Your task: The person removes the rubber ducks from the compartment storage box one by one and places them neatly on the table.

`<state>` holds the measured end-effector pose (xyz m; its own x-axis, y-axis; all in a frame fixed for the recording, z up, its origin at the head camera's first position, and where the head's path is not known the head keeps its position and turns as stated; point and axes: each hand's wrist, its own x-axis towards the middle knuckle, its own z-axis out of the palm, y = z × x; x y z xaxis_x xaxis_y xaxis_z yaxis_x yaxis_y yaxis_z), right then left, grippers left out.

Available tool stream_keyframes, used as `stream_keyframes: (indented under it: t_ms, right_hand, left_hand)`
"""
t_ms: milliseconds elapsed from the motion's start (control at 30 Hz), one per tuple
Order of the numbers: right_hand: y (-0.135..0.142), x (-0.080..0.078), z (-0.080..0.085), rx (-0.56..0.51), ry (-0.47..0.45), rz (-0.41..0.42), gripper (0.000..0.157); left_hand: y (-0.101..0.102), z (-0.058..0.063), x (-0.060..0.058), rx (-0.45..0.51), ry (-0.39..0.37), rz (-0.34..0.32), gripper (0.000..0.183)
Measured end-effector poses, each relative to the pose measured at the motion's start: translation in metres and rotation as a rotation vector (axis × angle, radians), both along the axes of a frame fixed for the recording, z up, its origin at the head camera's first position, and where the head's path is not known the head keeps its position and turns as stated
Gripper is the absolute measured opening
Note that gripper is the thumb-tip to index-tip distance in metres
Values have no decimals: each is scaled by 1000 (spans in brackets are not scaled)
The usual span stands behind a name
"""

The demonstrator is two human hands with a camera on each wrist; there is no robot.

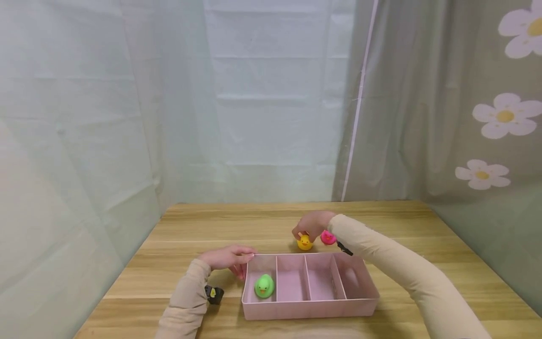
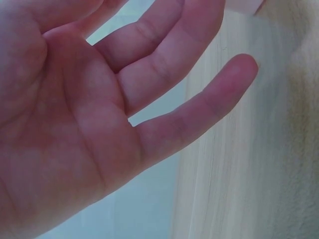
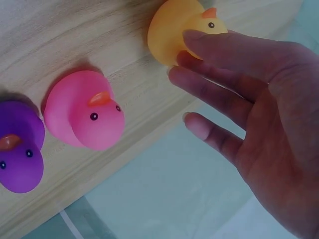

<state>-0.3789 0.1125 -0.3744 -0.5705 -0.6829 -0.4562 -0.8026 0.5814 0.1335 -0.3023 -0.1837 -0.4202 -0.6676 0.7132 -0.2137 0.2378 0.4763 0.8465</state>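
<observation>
In the head view my right hand (image 1: 314,224) reaches down over a yellow rubber duck (image 1: 305,242) behind the box. The right wrist view shows its thumb and fingertips pinching the yellow duck around the head and side. A pink rubber duck (image 3: 84,109) and a purple one (image 3: 21,147) stand on the table beside it. My left hand (image 1: 226,258) rests at the back left corner of a pink divided box (image 1: 309,309), relaxed fingers touching the rim. Inside its leftmost compartment sits a green rubber duck (image 1: 264,286). Box dividers separate the other compartments.
The wooden table (image 1: 169,263) carries everything. Pale curtains (image 1: 271,103) hang behind it and at the left. A grey curtain with white flowers (image 1: 506,115) hangs on the right. The purple duck is hidden in the head view.
</observation>
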Motion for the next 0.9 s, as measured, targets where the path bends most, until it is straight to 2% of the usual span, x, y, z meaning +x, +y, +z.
stream_keyframes:
  t_ms: [200, 333, 433, 567, 700, 900]
  right_hand:
    - [3, 2, 4, 18, -27, -67, 34]
    - [4, 3, 13, 8, -23, -101, 41]
    - [3, 4, 22, -3, 16, -73, 41]
    - [-1, 9, 34, -44, 55, -8, 32]
    - [-8, 23, 42, -97, 85, 46, 26]
    - [-20, 45, 48, -106, 161, 150, 25]
  left_hand:
    - [4, 0, -1, -9, -2, 12, 41]
    - [4, 1, -1, -5, -4, 4, 41]
    - [3, 1, -1, 6, -1, 3, 41]
    - [1, 2, 0, 6, -2, 10, 40]
    - [0, 2, 2, 1, -7, 16, 41]
    - [0, 2, 4, 10, 3, 13, 42]
